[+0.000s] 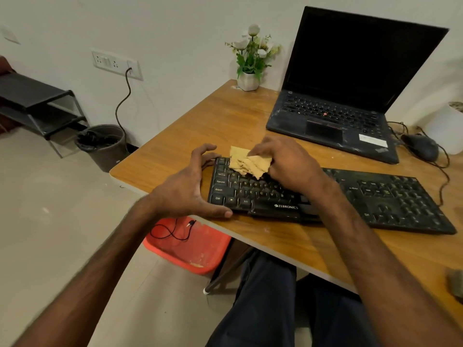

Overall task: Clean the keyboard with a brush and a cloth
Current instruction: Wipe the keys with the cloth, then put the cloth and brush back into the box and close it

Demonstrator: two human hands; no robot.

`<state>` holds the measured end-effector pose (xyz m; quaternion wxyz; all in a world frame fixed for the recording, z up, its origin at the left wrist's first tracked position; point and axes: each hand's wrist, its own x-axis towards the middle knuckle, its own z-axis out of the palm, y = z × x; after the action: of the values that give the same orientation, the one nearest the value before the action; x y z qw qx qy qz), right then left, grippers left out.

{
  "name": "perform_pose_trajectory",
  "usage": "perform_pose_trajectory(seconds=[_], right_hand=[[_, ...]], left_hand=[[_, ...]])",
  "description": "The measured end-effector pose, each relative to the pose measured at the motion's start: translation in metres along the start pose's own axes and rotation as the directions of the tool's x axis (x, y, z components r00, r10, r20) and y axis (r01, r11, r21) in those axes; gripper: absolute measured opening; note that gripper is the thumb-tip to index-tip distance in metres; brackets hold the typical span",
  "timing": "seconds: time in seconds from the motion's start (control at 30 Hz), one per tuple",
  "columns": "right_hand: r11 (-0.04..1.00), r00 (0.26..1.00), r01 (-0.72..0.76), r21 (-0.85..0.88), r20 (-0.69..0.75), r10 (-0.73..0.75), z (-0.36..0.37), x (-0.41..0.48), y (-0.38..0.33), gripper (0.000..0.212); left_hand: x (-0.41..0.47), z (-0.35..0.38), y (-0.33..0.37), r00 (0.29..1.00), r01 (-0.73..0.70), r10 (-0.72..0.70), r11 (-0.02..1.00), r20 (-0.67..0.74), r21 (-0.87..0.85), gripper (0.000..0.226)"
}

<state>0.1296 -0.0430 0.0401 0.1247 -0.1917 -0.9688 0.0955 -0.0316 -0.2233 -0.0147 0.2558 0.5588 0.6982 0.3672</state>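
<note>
The keyboard (388,196) lay slantwise on the wooden tabletop (225,116), its near side close to the tabletop's front edge. An open laptop (338,116) stood behind it and a mouse (421,146) sat beyond its right end. The left hand (190,186) spanned the keyboard's left end, with the thumb pressed along the near edge and the curved fingers reaching to the far corner, so it gripped and braced the board. The right hand (288,164) had its fingers bunched round a crumpled yellow cloth (250,164), which rested on the upper-left rows of keys.

The keyboard looked like a thin, stiff plastic board. It was probably light and likely to skate on the smooth wood under a sideways wipe. The best place to hold it seemed to be the frame at one end, thumb and fingers on opposite edges, clear of the keys. The keycaps would give under pressure, and a loose fold dragged beneath one might lift it, so light strokes along the rows seemed safer than hard scrubbing.

The cloth appeared soft, limp and nearly weightless. It would handle best gathered into a firm pad in the fingertips, with the trailing corner tucked in.
</note>
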Motion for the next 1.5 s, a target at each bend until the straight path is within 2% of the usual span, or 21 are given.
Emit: perform_pose_trajectory(seconds=[0.13, 0.23, 0.33, 0.4, 0.47, 0.5, 0.57, 0.7, 0.83, 0.97, 1.03, 1.1, 1.17, 1.23, 1.27, 1.3, 1.33, 1.4, 1.5], right_hand=[[0.998, 0.997, 0.07, -0.002, 0.019, -0.07, 0.006, -0.016, -0.03, 0.046], [1.0, 0.999, 0.017, 0.022, 0.034, -0.018, -0.002, -0.035, -0.018, 0.054], [0.995, 0.995, -0.093, -0.031, 0.041, 0.094, -0.022, -0.052, 0.018, 0.04], [0.977, 0.974, -0.211, -0.042, -0.098, 0.206, -0.037, -0.066, 0.038, 0.037], [0.928, 0.892, -0.372, 0.001, -0.275, 0.358, -0.049, -0.08, 0.056, 0.04], [0.889, 0.845, -0.458, -0.002, -0.309, 0.436, -0.053, -0.087, 0.063, 0.041], [0.814, 0.795, -0.577, -0.067, -0.275, 0.541, -0.053, -0.095, 0.066, 0.039], [0.826, 0.827, -0.551, -0.121, -0.208, 0.521, -0.039, -0.1, 0.035, 0.04], [0.85, 0.848, -0.521, -0.075, -0.161, 0.505, -0.029, -0.1, 0.002, 0.039], [0.888, 0.885, -0.455, 0.071, -0.073, 0.459, -0.023, -0.1, -0.012, 0.043], [0.862, 0.882, -0.436, 0.26, -0.069, 0.467, -0.027, -0.1, -0.005, 0.037], [0.753, 0.844, -0.416, 0.51, -0.091, 0.528, -0.035, -0.104, 0.007, 0.032], [0.554, 0.786, -0.375, 0.743, -0.062, 0.615, -0.043, -0.113, 0.014, 0.032], [0.22, 0.737, -0.303, 0.927, 0.081, 0.671, -0.049, -0.122, 0.016, 0.031], [0.034, 0.732, -0.248, 0.968, 0.164, 0.662, -0.05, -0.127, 0.016, 0.03], [-0.106, 0.733, -0.197, 0.975, 0.218, 0.644, -0.051, -0.132, 0.017, 0.029], [-0.181, 0.734, -0.168, 0.969, 0.245, 0.633, -0.052, -0.137, 0.017, 0.029], [-0.248, 0.736, -0.122, 0.961, 0.255, 0.628, -0.053, -0.147, 0.02, 0.032], [-0.303, 0.757, -0.058, 0.951, 0.24, 0.608, -0.054, -0.161, 0.022, 0.033]], left_hand=[[-0.001, 0.001, 0.0, 1.0, -0.009, 0.009, 1.0, -0.014, 0.015, 0.136], [-0.001, 0.0, -0.002, 1.0, -0.004, 0.005, 0.999, -0.023, 0.034, 0.135], [0.0, 0.0, -0.003, 1.0, -0.004, 0.005, 0.999, -0.026, 0.038, 0.133], [0.0, 0.0, -0.003, 1.0, -0.008, 0.008, 0.999, -0.022, 0.037, 0.133], [0.0, 0.001, -0.003, 1.0, -0.014, 0.014, 0.999, -0.018, 0.033, 0.133], [-0.001, 0.001, -0.002, 1.0, -0.014, 0.015, 0.999, -0.014, 0.031, 0.133], [-0.001, 0.002, -0.001, 1.0, -0.013, 0.014, 0.999, -0.015, 0.029, 0.134], [-0.003, 0.004, 0.003, 1.0, -0.01, 0.01, 0.999, -0.022, 0.034, 0.134], [-0.003, 0.006, 0.004, 1.0, -0.004, 0.005, 0.999, -0.025, 0.041, 0.132], [-0.003, 0.004, 0.005, 1.0, 0.004, -0.003, 0.999, -0.014, 0.037, 0.132], [-0.003, 0.003, 0.005, 1.0, -0.005, 0.005, 1.0, -0.018, 0.008, 0.13], [-0.002, 0.001, 0.002, 1.0, -0.004, 0.003, 1.0, -0.026, -0.023, 0.125], [-0.002, -0.001, -0.002, 0.999, 0.004, -0.008, 0.998, -0.052, -0.063, 0.121], [-0.005, -0.002, 0.001, 0.99, -0.004, -0.015, 0.992, -0.142, -0.128, 0.121], [-0.007, 0.0, 0.006, 0.976, -0.038, 0.005, 0.988, -0.217, -0.15, 0.117], [-0.009, 0.003, 0.015, 0.953, -0.103, 0.053, 0.983, -0.298, -0.154, 0.109], [-0.011, 0.009, 0.025, 0.923, -0.176, 0.11, 0.973, -0.368, -0.152, 0.098], [-0.013, 0.028, 0.053, 0.879, -0.275, 0.178, 0.947, -0.442, -0.166, 0.074], [-0.009, 0.063, 0.101, 0.901, -0.272, 0.172, 0.94, -0.399, -0.208, 0.052]])
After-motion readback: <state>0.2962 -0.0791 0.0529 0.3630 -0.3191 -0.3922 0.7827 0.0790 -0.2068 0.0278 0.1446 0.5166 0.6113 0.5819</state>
